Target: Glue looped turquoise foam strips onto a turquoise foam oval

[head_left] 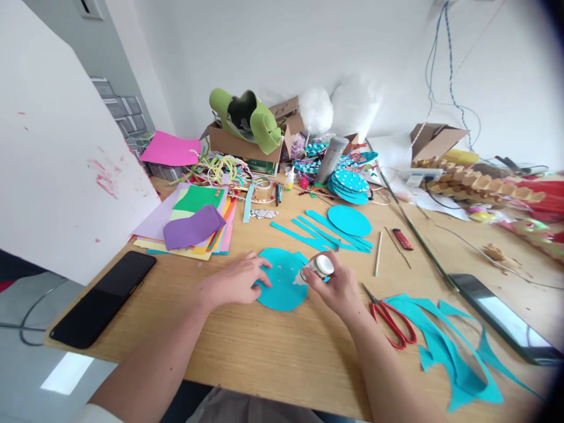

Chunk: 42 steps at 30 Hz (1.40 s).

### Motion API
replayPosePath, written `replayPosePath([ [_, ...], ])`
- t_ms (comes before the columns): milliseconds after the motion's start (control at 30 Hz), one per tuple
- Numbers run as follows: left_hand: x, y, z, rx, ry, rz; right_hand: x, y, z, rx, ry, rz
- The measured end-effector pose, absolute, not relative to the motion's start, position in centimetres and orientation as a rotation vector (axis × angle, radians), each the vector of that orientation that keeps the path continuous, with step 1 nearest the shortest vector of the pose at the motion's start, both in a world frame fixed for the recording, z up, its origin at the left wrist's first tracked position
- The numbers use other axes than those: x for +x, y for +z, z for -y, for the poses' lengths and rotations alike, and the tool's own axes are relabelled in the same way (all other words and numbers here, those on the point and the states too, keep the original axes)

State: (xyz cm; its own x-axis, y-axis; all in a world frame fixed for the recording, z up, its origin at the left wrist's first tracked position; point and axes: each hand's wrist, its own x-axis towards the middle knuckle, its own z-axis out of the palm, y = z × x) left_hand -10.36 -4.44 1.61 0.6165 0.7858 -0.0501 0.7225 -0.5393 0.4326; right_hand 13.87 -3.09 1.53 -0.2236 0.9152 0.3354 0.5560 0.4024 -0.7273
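A turquoise disc of paper or felt lies flat on the table in front of me, with small whitish spots on its surface. My left hand rests at the disc's left edge, fingers spread and fingertips touching it. In my right hand is a white glue bottle, tilted so its nozzle points down and left at the disc's right part. Whether the nozzle touches the disc I cannot tell. Just beyond lie turquoise strips and a second turquoise disc.
Red-handled scissors and turquoise offcuts lie to the right, near a phone. Another phone is at the left edge. Coloured sheets are stacked behind my left hand. A lighter and a grey flask stand farther back.
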Motion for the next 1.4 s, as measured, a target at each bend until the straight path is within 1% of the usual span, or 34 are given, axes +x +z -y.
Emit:
replayPosePath([
  [333, -10.32, 1.79, 4.51, 2.463, 0.218, -1.168, 13.41, 0.84, 3.09, -1.236, 0.506, 1.939],
  [1400, -10.44, 1.44, 4.47, 2.47, 0.237, -1.175, 13.14, 0.57, 3.05, -1.269, 0.446, 1.931],
])
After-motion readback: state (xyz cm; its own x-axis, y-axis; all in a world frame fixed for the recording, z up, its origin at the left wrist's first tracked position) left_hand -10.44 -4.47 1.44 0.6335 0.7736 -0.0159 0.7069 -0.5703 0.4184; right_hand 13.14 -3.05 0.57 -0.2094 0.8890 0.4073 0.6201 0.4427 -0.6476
